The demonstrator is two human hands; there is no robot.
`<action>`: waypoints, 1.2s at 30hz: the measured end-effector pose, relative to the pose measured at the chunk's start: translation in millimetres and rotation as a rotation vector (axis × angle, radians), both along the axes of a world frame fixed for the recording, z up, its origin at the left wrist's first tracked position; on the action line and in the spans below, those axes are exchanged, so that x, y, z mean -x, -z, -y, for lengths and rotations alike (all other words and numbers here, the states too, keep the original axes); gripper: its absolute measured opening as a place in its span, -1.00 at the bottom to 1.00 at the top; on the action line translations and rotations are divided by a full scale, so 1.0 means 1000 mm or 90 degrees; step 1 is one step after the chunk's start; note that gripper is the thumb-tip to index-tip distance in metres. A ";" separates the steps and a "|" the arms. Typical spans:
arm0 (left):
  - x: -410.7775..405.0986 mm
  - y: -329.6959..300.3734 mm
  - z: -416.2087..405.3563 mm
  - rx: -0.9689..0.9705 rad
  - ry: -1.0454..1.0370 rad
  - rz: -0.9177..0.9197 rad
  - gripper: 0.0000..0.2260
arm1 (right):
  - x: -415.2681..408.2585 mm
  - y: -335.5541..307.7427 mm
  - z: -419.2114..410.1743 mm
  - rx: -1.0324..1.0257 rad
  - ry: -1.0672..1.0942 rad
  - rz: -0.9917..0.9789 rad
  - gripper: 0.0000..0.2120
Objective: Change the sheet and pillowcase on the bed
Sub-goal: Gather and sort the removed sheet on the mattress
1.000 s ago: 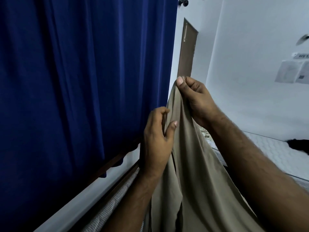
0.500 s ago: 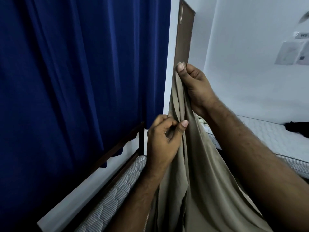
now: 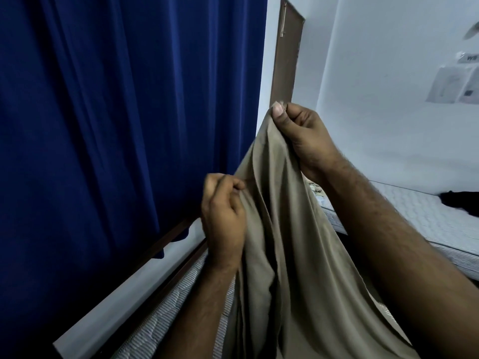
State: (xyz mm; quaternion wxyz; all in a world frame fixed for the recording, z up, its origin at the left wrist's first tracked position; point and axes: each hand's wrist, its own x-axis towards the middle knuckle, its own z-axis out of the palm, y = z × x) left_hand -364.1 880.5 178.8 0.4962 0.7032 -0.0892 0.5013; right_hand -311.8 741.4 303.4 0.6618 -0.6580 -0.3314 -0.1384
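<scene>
A beige sheet [image 3: 293, 242] hangs in loose folds in front of me, held up above the bed. My right hand [image 3: 303, 136] pinches its top corner between thumb and fingers, at chest height. My left hand [image 3: 223, 218] grips a fold along the sheet's left edge, lower and to the left of the right hand. Below my arms a bare striped mattress [image 3: 166, 309] shows at the bottom left. The lower part of the sheet runs out of view.
A dark blue curtain [image 3: 116, 125] fills the left side, with a dark wooden bed rail [image 3: 168, 237] under it. A brown door [image 3: 287, 53] stands behind. A second bare mattress [image 3: 420, 218] lies at right with a black item [image 3: 461, 200] on it. Papers [image 3: 453, 86] hang on the white wall.
My left hand has slid left and down along the sheet's edge, spreading the fabric away from the right hand. The right hand keeps its pinch on the corner.
</scene>
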 end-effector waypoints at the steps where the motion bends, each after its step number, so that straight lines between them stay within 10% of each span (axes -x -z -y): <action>1: -0.004 -0.001 -0.008 -0.005 -0.036 -0.002 -0.79 | 0.001 0.001 0.000 0.021 0.014 0.011 -0.69; 17: 0.003 0.032 0.002 0.114 0.290 -0.075 -0.85 | -0.004 0.001 -0.020 0.241 0.300 0.204 -0.62; 29: -0.011 0.031 -0.021 -0.134 0.055 -0.385 -0.60 | -0.022 0.008 -0.007 -0.008 0.529 0.127 -0.69; 36: 0.000 0.029 -0.025 -0.138 -0.062 -0.349 -0.70 | -0.024 0.010 0.002 0.019 0.507 0.135 -0.66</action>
